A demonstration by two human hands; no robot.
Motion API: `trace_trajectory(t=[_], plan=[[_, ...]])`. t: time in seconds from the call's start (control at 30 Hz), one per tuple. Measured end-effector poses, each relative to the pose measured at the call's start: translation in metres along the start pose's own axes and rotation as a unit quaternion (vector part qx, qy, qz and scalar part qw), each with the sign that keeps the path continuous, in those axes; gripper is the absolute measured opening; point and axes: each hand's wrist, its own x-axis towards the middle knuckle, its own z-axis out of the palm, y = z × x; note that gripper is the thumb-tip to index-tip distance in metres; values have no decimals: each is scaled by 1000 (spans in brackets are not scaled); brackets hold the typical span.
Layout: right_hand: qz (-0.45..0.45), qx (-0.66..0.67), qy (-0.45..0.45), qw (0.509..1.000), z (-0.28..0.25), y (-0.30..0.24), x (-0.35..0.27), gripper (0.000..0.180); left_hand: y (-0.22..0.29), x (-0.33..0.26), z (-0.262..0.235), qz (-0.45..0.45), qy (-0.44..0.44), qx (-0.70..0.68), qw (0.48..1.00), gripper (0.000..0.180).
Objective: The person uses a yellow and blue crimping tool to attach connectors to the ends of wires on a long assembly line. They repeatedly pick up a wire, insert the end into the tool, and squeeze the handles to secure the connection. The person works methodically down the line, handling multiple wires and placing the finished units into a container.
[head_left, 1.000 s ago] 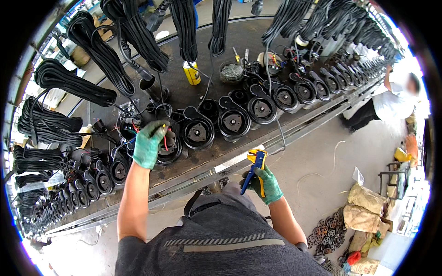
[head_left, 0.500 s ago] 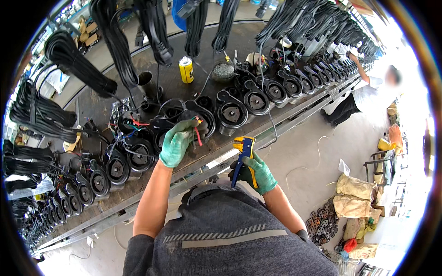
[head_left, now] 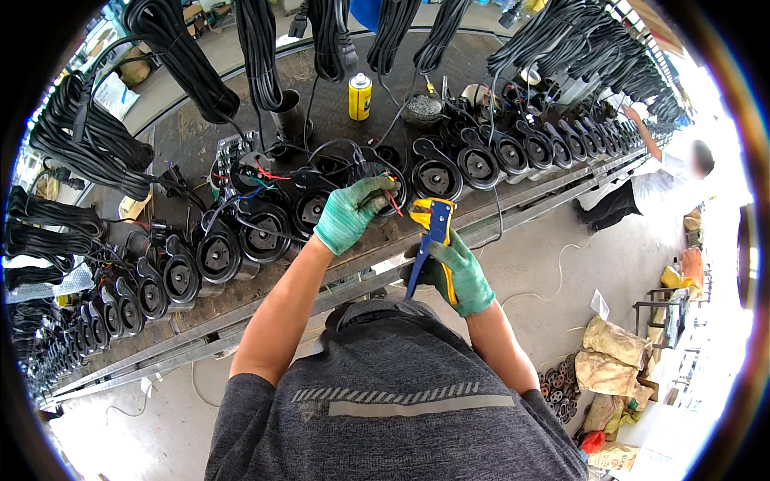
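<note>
My left hand (head_left: 350,215), in a green-coated glove, pinches a small bunch of thin coloured wires (head_left: 393,195) above the bench's near edge. Red ends stick out to the right of its fingers. The wires run by a black round housing (head_left: 370,172) whose rim the hand partly hides. In my right hand (head_left: 464,276), also gloved, are blue and yellow wire strippers (head_left: 433,236), handles gripped and head pointing up. Their yellow jaws (head_left: 423,212) sit just right of the wire ends, apart from them. A black round motor unit (head_left: 437,178) stands right behind the jaws.
Several black round units (head_left: 218,255) line the bench edge both ways. Bundled black cables (head_left: 257,48) hang overhead. A yellow spray can (head_left: 360,97), a dark cup (head_left: 290,120) and a bowl of small parts (head_left: 423,107) stand behind. Another person (head_left: 658,172) works at far right.
The view has shifted, so the bench appears further right and higher. The wire strippers have come closer to the wires in my left hand. Both hands keep their hold.
</note>
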Motion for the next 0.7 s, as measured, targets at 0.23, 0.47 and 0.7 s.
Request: trace_trajectory(t=[0.23, 0.47, 0.7], plan=[[-126, -105, 57, 985, 18, 18, 47, 52, 7, -5, 0, 29, -31, 169, 985, 33], [-109, -131, 30, 985, 21, 5, 46, 55, 19, -6, -10, 118, -110, 295, 942, 47], [-107, -123, 7, 987, 26, 1, 40, 59, 13, -5, -7, 119, -103, 313, 937, 45]])
